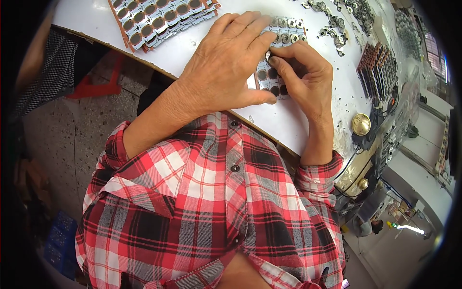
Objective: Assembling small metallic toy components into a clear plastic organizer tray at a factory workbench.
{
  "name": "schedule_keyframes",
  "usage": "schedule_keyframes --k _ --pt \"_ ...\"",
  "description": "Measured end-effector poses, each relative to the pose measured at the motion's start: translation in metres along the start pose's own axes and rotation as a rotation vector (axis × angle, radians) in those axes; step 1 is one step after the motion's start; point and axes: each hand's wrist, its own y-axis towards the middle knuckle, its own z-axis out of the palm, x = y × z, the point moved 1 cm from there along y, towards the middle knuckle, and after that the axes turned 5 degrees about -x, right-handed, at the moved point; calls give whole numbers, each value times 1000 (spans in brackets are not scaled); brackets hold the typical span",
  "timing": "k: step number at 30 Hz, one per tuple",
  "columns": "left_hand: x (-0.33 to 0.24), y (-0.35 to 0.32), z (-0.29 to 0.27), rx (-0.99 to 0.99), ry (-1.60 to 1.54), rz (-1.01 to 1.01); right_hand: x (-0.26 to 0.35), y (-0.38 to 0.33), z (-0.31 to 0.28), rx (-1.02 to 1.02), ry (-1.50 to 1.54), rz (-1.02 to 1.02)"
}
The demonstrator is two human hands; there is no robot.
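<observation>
On the white table a panel (262, 74) carries rows of dark round discs; at its far end, silvery metal pieces (286, 37) sit over the rows. My left hand (224, 65) lies palm down across the panel's left side, fingers stretched out and thumb apart, hiding part of it. Over the middle rows, my right hand (308, 72) pinches a small shiny metal piece (268, 55) between thumb and forefinger. The left fingertips are close beside that pinch. Whether the piece touches the panel, I cannot tell.
Stacked panels with dark discs (159, 19) lie at the far left. Loose metal pieces (332, 29) are scattered at the far right, near another stack of panels (378, 72). A brass-coloured dome (361, 124) stands at the right. Another person's arm (36, 48) shows at the left edge.
</observation>
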Motion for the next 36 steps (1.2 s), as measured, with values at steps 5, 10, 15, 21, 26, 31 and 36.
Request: schedule_keyframes --k 5,10,15,21,26,31,36 --pt "0 0 -4 -23 -7 26 7 1 1 -28 169 221" --pt "13 6 -6 120 -38 32 8 1 1 -33 68 138" --pt "-3 13 -21 126 -48 36 3 -1 0 -45 108 182" --pt "29 -16 19 -217 328 391 4 4 0 4 81 141" --pt "1 3 -15 59 166 131 3 6 -3 42 79 96" --pt "16 2 5 -367 608 516 5 4 2 8 69 164" --pt "-1 -1 -2 14 -6 -25 7 8 -8 -88 106 182"
